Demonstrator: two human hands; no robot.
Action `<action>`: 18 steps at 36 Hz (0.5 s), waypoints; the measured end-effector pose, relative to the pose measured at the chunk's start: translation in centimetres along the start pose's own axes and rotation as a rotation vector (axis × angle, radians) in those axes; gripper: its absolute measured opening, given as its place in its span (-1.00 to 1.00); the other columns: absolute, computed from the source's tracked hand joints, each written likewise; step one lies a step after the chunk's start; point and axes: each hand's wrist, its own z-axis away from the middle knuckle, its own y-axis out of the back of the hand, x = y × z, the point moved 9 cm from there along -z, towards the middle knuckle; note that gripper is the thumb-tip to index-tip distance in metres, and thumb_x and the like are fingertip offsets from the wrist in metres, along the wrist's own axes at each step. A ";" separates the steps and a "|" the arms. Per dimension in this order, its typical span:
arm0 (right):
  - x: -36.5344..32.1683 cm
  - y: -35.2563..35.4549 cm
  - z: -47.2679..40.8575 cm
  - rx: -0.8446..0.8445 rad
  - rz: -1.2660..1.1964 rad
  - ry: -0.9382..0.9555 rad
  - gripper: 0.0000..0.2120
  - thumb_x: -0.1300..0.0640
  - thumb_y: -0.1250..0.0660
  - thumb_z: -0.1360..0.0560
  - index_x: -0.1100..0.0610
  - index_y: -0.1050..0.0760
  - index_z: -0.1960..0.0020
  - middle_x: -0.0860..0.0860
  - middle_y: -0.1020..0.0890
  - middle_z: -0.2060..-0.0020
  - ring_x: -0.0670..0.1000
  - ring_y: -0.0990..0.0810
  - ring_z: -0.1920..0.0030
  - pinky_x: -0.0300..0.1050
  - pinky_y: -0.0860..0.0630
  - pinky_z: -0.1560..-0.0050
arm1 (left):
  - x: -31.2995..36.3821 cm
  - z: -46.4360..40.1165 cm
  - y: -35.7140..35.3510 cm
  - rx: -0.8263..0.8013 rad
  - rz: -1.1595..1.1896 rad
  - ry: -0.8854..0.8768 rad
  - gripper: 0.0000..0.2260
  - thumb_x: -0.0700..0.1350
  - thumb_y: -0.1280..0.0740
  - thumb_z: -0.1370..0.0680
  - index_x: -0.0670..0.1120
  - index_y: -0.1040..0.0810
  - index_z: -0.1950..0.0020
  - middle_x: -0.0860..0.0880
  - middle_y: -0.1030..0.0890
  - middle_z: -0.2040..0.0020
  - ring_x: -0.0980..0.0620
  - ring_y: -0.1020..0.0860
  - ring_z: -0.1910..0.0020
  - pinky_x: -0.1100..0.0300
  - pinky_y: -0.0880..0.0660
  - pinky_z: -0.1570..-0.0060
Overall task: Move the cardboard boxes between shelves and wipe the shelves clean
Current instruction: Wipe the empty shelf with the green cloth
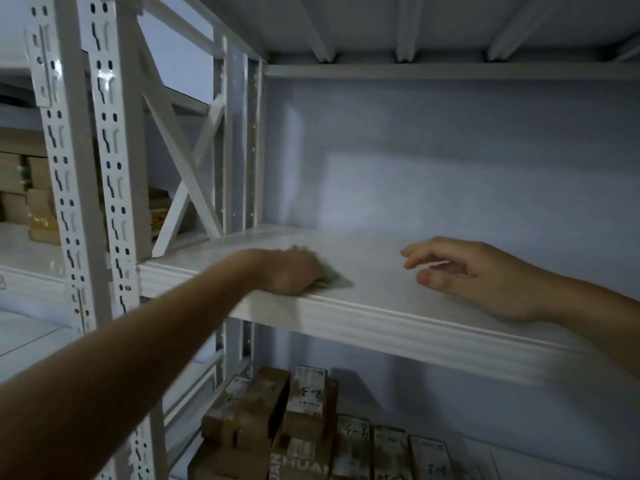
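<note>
A white metal shelf runs across the middle of the view with nothing standing on it. My left hand lies near the shelf's front left edge, pressing a small greyish cloth flat on the surface; only a corner of the cloth shows past my fingers. My right hand hovers just above the shelf to the right, fingers loosely spread and holding nothing. On the shelf below, several brown cardboard boxes with white handwritten labels stand packed together.
White perforated uprights and a diagonal cross brace stand at the left. More cardboard boxes sit in the neighbouring rack on the far left. A pale wall closes the back, and the shelf above hangs overhead.
</note>
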 end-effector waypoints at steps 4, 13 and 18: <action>-1.1 1.5 -0.4 0.086 -0.002 0.022 -0.63 -0.23 -0.28 -0.45 -0.09 -0.59 -0.16 -0.25 -0.57 -0.28 -0.27 -0.55 -0.26 -0.24 -0.46 -0.28 | 7.1 -1.6 0.5 -0.059 0.002 -0.061 -0.65 -0.06 -0.01 -0.75 -0.15 -0.40 -0.45 -0.23 -0.32 -0.49 -0.26 -0.26 -0.49 -0.19 -0.25 -0.45; -1.6 2.5 2.2 0.070 0.048 0.056 -0.63 -0.27 -0.25 -0.46 -0.11 -0.58 -0.15 -0.28 -0.58 -0.23 -0.28 -0.53 -0.27 -0.41 -0.42 -0.27 | -9.6 -0.3 -1.1 -0.023 0.097 0.312 -0.60 0.10 0.05 -0.74 0.01 -0.49 -0.34 -0.09 -0.53 -0.37 0.00 -0.52 -0.23 -0.08 -0.38 -0.41; -0.7 2.8 4.0 0.052 0.103 0.058 -0.67 -0.30 -0.23 -0.54 -0.16 -0.58 -0.16 -0.29 -0.58 -0.21 -0.20 -0.54 -0.30 -0.19 -0.47 -0.34 | -5.6 -2.1 0.0 -0.130 0.062 0.214 -0.49 0.23 0.02 -0.72 -0.05 -0.43 -0.48 -0.07 -0.45 -0.46 -0.09 -0.44 -0.38 -0.12 -0.24 -0.50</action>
